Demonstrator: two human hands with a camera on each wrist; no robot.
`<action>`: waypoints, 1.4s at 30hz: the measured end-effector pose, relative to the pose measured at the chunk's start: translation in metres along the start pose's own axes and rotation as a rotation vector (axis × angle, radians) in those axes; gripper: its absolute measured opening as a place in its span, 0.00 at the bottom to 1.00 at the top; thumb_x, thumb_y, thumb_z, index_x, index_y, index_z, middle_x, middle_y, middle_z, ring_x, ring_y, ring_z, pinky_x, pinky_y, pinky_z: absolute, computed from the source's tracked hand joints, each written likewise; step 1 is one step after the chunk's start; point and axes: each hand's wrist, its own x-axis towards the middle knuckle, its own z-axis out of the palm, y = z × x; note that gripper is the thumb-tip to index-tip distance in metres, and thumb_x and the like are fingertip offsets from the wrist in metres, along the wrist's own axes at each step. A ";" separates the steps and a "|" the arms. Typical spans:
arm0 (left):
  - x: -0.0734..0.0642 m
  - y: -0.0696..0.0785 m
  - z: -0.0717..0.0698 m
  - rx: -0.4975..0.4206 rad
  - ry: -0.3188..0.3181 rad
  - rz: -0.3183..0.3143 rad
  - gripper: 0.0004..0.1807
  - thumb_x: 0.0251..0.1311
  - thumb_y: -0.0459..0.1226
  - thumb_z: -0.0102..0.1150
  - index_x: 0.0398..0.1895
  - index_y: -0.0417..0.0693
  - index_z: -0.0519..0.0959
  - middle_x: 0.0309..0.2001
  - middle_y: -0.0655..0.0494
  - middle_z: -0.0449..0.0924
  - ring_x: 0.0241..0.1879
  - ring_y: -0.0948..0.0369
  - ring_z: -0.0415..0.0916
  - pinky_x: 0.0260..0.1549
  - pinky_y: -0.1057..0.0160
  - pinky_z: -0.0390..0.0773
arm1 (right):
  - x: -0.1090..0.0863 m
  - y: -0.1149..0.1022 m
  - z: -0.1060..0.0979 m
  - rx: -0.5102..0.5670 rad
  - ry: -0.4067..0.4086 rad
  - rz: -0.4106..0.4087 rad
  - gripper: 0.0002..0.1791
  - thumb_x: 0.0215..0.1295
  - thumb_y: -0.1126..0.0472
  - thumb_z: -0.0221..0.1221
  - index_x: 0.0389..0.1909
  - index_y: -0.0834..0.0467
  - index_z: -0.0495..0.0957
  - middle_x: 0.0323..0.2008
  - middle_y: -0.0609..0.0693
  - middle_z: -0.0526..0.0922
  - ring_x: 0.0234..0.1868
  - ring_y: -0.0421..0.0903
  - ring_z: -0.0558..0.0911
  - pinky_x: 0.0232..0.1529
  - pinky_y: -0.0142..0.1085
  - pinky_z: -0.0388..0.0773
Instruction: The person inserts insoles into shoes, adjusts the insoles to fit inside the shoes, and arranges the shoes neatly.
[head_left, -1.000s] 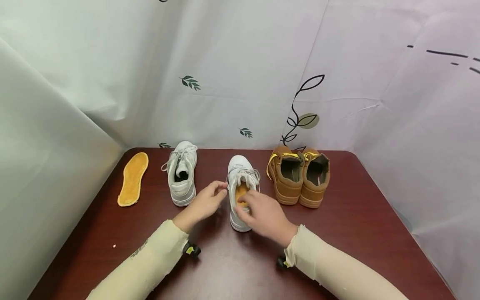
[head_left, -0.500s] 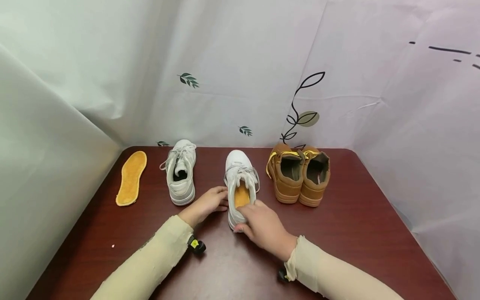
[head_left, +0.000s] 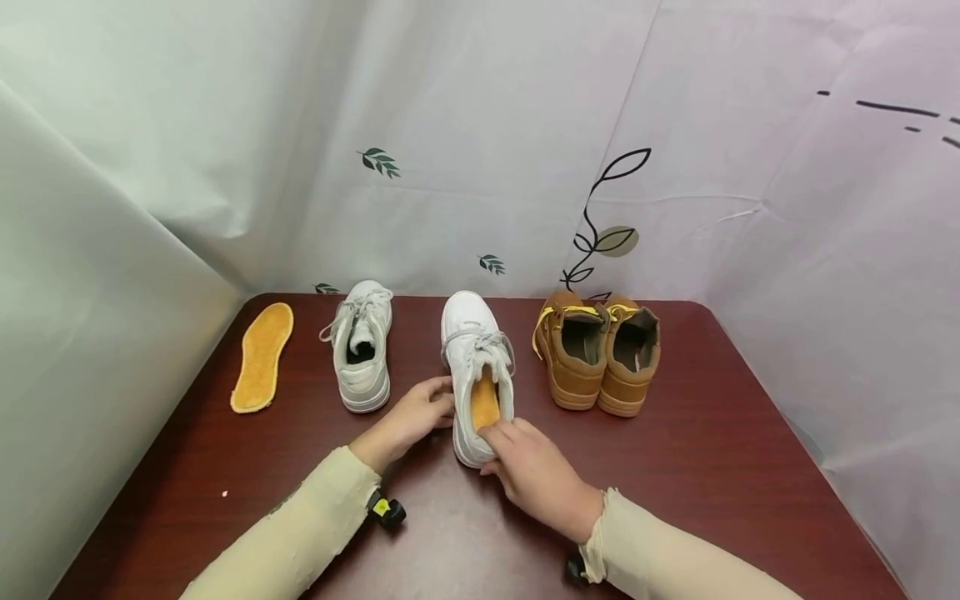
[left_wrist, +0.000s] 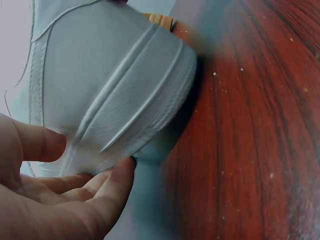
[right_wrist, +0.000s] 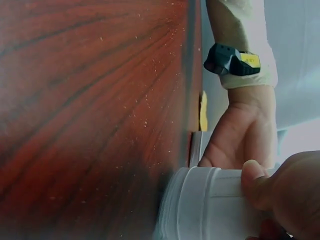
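A white lace-up sneaker (head_left: 467, 321) points away from me at the middle of the table, with an orange insole (head_left: 484, 404) inside its opening. My right hand (head_left: 542, 479) grips the heel collar; the right wrist view shows its thumb pressed on the outside of the heel (right_wrist: 217, 205). On the shoe's left side is my left hand (head_left: 408, 421). In the left wrist view that hand's thumb lies against the white side panel (left_wrist: 110, 95) and its fingers curl at the sole edge. A second white sneaker (head_left: 363, 358) stands farther left.
Another orange insole (head_left: 262, 358) lies flat at the table's left edge. Two brown shoes (head_left: 600, 358) with yellow laces stand side by side at the back right. A white curtain (head_left: 450, 150) hangs around the dark red table (head_left: 712, 467).
The right hand has gone from the shoe's opening back to the heel and grips it. The left hand has come against the side. The sneaker's toe has swung left and looks larger.
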 end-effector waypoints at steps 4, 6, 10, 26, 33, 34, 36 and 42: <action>-0.003 0.004 -0.006 0.018 0.074 0.051 0.25 0.73 0.30 0.46 0.71 0.31 0.63 0.58 0.31 0.77 0.52 0.52 0.81 0.51 0.55 0.81 | 0.011 0.002 -0.002 0.028 0.030 0.014 0.23 0.55 0.54 0.72 0.50 0.57 0.78 0.43 0.47 0.83 0.41 0.46 0.80 0.46 0.38 0.77; -0.004 0.006 -0.010 0.030 0.116 0.077 0.25 0.73 0.31 0.48 0.71 0.33 0.65 0.59 0.32 0.77 0.55 0.52 0.79 0.53 0.56 0.80 | 0.019 0.004 -0.003 0.045 0.041 0.019 0.23 0.56 0.54 0.71 0.50 0.58 0.78 0.44 0.47 0.84 0.43 0.46 0.81 0.47 0.39 0.77; -0.005 0.009 -0.018 0.044 0.207 0.100 0.24 0.73 0.32 0.50 0.71 0.36 0.67 0.61 0.35 0.76 0.60 0.52 0.74 0.58 0.58 0.74 | 0.035 0.007 -0.002 0.067 0.057 0.027 0.21 0.59 0.55 0.70 0.50 0.58 0.78 0.44 0.47 0.83 0.44 0.46 0.81 0.48 0.39 0.77; -0.015 0.009 -0.029 0.216 0.374 0.216 0.22 0.75 0.32 0.46 0.69 0.34 0.69 0.68 0.37 0.69 0.70 0.47 0.63 0.70 0.47 0.61 | 0.082 0.013 0.013 0.130 0.054 0.072 0.16 0.61 0.56 0.69 0.45 0.57 0.77 0.45 0.48 0.82 0.47 0.45 0.80 0.50 0.39 0.78; -0.023 0.012 -0.028 0.325 0.407 0.178 0.25 0.76 0.34 0.40 0.73 0.34 0.62 0.72 0.35 0.62 0.74 0.44 0.55 0.73 0.45 0.53 | 0.092 0.012 0.021 0.135 0.049 0.040 0.16 0.61 0.57 0.69 0.46 0.57 0.78 0.45 0.47 0.82 0.47 0.45 0.80 0.52 0.38 0.77; -0.024 0.013 -0.028 0.335 0.408 0.175 0.26 0.77 0.34 0.39 0.74 0.33 0.61 0.73 0.35 0.61 0.75 0.43 0.54 0.73 0.45 0.52 | 0.094 0.012 0.022 0.139 0.051 0.033 0.16 0.61 0.57 0.69 0.46 0.57 0.78 0.45 0.47 0.82 0.47 0.45 0.80 0.52 0.39 0.76; -0.027 0.011 -0.029 0.368 0.414 0.176 0.26 0.77 0.34 0.40 0.74 0.32 0.60 0.73 0.34 0.60 0.75 0.43 0.54 0.73 0.44 0.53 | 0.097 0.012 0.024 0.142 0.054 0.024 0.17 0.60 0.57 0.70 0.47 0.58 0.78 0.45 0.48 0.83 0.48 0.45 0.80 0.53 0.39 0.76; -0.035 0.008 -0.028 0.491 0.389 0.183 0.29 0.75 0.35 0.42 0.75 0.30 0.56 0.73 0.31 0.58 0.74 0.40 0.54 0.72 0.42 0.54 | 0.103 0.013 0.035 0.117 0.042 0.017 0.18 0.60 0.55 0.69 0.47 0.58 0.78 0.45 0.48 0.83 0.48 0.45 0.81 0.54 0.38 0.76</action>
